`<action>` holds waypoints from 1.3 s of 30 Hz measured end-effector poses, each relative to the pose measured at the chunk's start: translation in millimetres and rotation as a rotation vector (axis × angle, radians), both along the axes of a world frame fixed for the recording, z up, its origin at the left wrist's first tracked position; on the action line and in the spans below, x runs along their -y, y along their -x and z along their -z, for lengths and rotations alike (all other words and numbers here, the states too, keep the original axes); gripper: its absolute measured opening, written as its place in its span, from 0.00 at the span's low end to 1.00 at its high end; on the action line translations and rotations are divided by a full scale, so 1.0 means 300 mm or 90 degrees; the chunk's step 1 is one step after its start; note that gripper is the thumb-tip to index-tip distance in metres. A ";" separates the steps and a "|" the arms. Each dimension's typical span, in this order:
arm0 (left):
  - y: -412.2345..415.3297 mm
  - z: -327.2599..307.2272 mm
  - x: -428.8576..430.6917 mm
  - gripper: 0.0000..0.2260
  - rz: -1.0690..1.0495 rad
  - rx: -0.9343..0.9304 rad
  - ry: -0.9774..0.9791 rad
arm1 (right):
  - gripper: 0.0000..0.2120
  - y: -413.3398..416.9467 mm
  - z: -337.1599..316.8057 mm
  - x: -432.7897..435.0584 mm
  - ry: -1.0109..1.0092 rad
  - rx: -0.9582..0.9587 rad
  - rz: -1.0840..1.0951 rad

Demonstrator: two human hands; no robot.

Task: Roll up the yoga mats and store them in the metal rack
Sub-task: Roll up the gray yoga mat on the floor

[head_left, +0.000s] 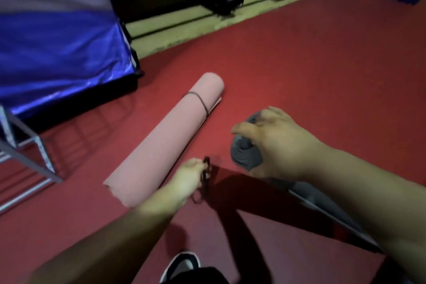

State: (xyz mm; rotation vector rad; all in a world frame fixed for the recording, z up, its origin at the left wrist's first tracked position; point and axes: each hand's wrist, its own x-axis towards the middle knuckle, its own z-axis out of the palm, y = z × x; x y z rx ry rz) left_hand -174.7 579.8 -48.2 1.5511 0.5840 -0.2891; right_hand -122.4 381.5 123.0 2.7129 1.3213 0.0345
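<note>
A rolled pink yoga mat (pixel 166 138) lies on the red floor, with a dark band (pixel 200 101) round its far end. To its right a rolled grey yoga mat (pixel 245 155) points its spiral end toward the pink one. My right hand (pixel 274 143) grips that end from above. My left hand (pixel 187 180), just right of the pink mat's near end, holds a thin dark band (pixel 206 176). The rest of the grey mat runs under my right forearm. A metal rack frame (pixel 30 157) stands at the left edge.
A blue and white padded block (pixel 57 48) fills the upper left, close to the rack. A pale floor strip (pixel 207 21) with dark equipment lies beyond the red carpet (pixel 322 64). My shoe (pixel 182 265) shows at the bottom.
</note>
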 end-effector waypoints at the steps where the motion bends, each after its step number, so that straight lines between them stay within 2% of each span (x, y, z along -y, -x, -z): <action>1: -0.029 -0.133 0.020 0.12 -0.001 0.045 0.030 | 0.43 0.011 -0.061 0.055 -0.027 0.016 0.025; 5: -0.064 -0.660 0.146 0.08 0.074 0.212 0.051 | 0.43 0.128 -0.359 0.285 -0.172 0.064 0.150; 8: -0.011 -0.974 0.299 0.07 0.148 0.311 0.036 | 0.43 0.263 -0.552 0.433 -0.335 0.067 0.197; 10: 0.047 -1.112 0.428 0.09 0.203 0.369 0.012 | 0.44 0.350 -0.612 0.498 -0.420 0.060 0.228; 13: 0.156 -1.198 0.616 0.11 0.234 0.439 -0.074 | 0.42 0.440 -0.603 0.545 -0.538 0.046 0.212; 15: 0.216 -1.186 0.692 0.10 0.189 0.466 -0.145 | 0.35 0.463 -0.596 0.564 -0.724 -0.026 0.216; 18: 0.262 -1.143 0.739 0.08 0.149 0.535 -0.170 | 0.19 0.453 -0.603 0.607 -1.084 -0.151 0.315; 20: 0.275 -1.128 0.769 0.08 0.174 0.574 -0.197 | 0.08 0.442 -0.621 0.632 -1.215 -0.192 0.413; 21: 0.283 -1.125 0.784 0.08 0.183 0.587 -0.198 | 0.07 0.438 -0.630 0.643 -1.251 -0.221 0.437; 26: 0.293 -1.131 0.823 0.11 0.222 0.629 -0.188 | 0.10 0.406 -0.650 0.714 -1.226 -0.338 0.493; 30: 0.289 -1.132 0.851 0.09 0.257 0.643 -0.182 | 0.13 0.388 -0.628 0.759 -1.116 -0.296 0.453; 33: 0.273 -1.128 0.855 0.09 0.284 0.649 -0.193 | 0.14 0.394 -0.616 0.765 -1.171 -0.435 0.391; 34: 0.264 -1.127 0.852 0.11 0.285 0.658 -0.203 | 0.13 0.388 -0.611 0.764 -1.178 -0.430 0.400; 39: 0.223 -1.116 0.836 0.14 0.188 0.660 -0.276 | 0.14 0.335 -0.598 0.747 -1.110 -0.222 0.486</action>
